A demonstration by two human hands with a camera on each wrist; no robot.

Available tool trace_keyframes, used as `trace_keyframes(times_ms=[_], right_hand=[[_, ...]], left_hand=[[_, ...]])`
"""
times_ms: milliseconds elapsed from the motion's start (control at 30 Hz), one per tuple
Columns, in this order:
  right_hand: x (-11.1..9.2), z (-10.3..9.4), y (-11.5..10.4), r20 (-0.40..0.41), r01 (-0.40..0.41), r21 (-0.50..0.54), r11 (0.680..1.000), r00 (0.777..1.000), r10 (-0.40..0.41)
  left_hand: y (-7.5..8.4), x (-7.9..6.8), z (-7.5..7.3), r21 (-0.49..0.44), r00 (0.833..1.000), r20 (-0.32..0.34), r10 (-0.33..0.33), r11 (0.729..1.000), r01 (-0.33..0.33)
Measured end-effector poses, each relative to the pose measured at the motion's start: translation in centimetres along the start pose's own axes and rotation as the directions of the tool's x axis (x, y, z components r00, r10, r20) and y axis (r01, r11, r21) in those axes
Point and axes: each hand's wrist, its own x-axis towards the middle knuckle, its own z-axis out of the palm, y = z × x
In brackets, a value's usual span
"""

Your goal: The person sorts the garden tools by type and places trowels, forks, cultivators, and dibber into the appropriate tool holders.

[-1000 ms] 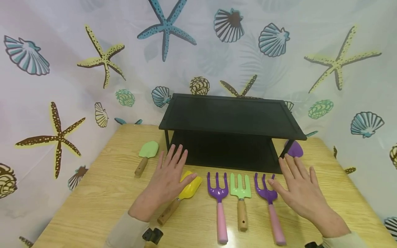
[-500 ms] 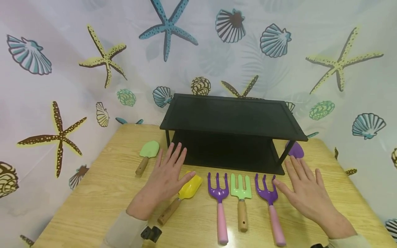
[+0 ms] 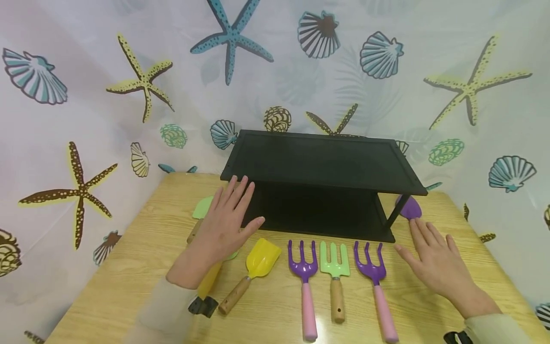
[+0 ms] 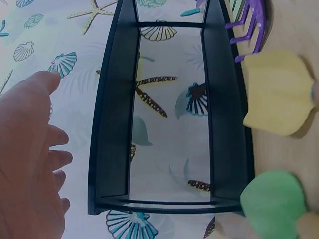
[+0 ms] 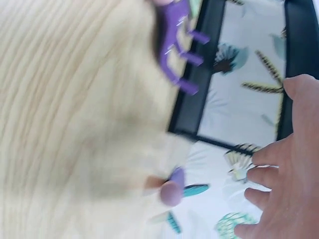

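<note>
My left hand (image 3: 216,234) hovers with straight fingers in front of the left end of a black two-tier shelf (image 3: 318,160). It partly covers a green hand trowel (image 3: 203,207); a green edge and a yellowish piece also show beside the wrist. To its right lies a yellow hand scoop (image 3: 263,258) with a wooden handle. My right hand (image 3: 442,263), fingers extended, is by the shelf's right end, overlapping the handle of a purple trowel (image 3: 409,208); contact cannot be told. Both hands hold nothing.
Between the hands lie a purple hand fork (image 3: 303,263), a green hand fork (image 3: 334,260) and a second purple fork (image 3: 371,265) on the wooden table (image 3: 116,272). A patterned cloth (image 3: 275,86) hangs behind and at the sides.
My left hand has moved forward, uncovering the yellow scoop and overlapping the green trowel. My right hand has shifted right, away from the purple fork. The tools and shelf stay put.
</note>
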Motion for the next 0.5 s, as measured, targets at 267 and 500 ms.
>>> trace_keyframes(times_ms=[267,500], right_hand=[[1.3,1.7,2.6,-0.015,-0.015,-0.013,1.0,1.0,0.014],[2.5,2.6,4.2,-0.011,-0.013,-0.013,1.0,1.0,0.012]], left_hand=[[-1.8,3.1,-1.6,0.033,1.0,-0.016,0.009,0.999,-0.009],[-2.8,5.7,-2.1,0.067,0.999,0.036,0.0,0.998,-0.003]])
